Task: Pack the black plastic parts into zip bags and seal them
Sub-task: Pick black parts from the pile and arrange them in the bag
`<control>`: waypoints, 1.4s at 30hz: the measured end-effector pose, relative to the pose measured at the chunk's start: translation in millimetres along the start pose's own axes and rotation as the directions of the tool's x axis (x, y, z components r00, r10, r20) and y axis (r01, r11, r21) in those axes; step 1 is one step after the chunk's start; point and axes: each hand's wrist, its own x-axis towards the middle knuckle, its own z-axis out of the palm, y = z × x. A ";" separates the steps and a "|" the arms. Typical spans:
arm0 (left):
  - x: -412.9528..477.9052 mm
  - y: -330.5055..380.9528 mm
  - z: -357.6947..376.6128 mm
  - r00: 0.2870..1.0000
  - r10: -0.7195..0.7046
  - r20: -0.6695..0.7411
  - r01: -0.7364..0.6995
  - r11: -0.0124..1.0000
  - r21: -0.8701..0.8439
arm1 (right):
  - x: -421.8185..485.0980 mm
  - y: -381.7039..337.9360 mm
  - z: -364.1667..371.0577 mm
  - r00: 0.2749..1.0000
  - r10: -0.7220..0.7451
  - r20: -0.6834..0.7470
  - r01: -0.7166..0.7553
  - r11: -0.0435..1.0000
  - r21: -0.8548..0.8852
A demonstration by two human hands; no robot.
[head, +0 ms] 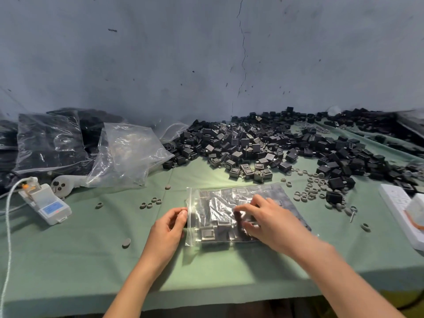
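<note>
**Now: both hands on a filled zip bag**

A clear zip bag [220,203] packed with black plastic parts lies flat on the green worktop [91,249], near its front edge and straight ahead of the person. The bag's zip strip runs along its left side. The left hand [168,226] has its fingers curled and pinches that strip about halfway along, thumb against the plastic. The right hand [268,220] lies palm down on top of the bag, fingers spread and lightly bent, the tips pressing on the film over the parts; it grips nothing.

Behind the bag, a broad pile of loose black parts [252,143] spreads along the cracked grey wall [206,53] and out to the right. Small grey rings [314,189] are scattered between the pile and the bag, with a few more lying left of the bag.

At the far left, filled bags [50,143] lean against the wall, and a crumpled clear bag [128,152] lies beside them. In front of these sits a white device [46,203] with a small blue screen. A white power strip [397,203] lies at the right edge.
</note>
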 end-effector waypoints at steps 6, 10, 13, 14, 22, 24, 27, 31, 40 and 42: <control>-2.7 1.2 -0.9 0.999 0.016 -0.029 -0.015 1.000 0.009 | 37.0 -1.9 -29.8 0.952 -0.072 0.296 0.112 0.986 -0.120; -4.5 1.3 -1.9 0.999 0.012 -0.032 -0.012 1.000 -0.005 | 52.5 -4.4 -34.6 0.925 -0.055 0.377 0.095 0.992 -0.089; -5.4 1.1 -2.6 0.999 0.011 -0.034 -0.012 1.000 -0.012 | 56.4 -4.5 -34.1 0.924 -0.055 0.379 0.088 0.994 -0.071; -5.3 1.2 -2.5 0.999 0.011 -0.036 -0.012 1.000 -0.016 | 57.1 -4.6 -33.2 0.924 -0.052 0.378 0.087 0.993 -0.076; -5.9 5.7 -1.2 1.000 -0.004 -0.006 0.004 1.000 -0.008 | 57.1 -2.4 -35.9 0.901 -0.020 0.434 -0.041 0.991 0.131; -6.7 7.2 -1.0 1.000 0.003 -0.001 -0.003 1.000 0.017 | 54.7 -1.9 -35.9 0.905 -0.028 0.425 -0.039 0.988 0.149; -7.5 10.1 -0.3 1.000 -0.010 0.001 0.010 1.000 -0.020 | 52.2 -4.8 -31.7 0.924 -0.045 0.380 -0.019 0.986 0.163; -8.4 14.6 -1.2 1.000 -0.013 -0.016 0.013 1.000 -0.023 | 50.8 -11.6 -27.8 0.936 -0.079 0.344 0.021 0.985 0.170; -9.5 15.0 -0.7 0.999 -0.049 -0.008 0.049 0.998 -0.031 | 53.0 -21.3 -28.3 0.952 -0.082 0.297 0.041 0.989 0.139; -8.5 13.7 -0.4 0.998 -0.059 0.011 0.060 0.997 -0.038 | 48.0 -20.3 -24.0 0.962 -0.078 0.261 0.040 0.988 0.149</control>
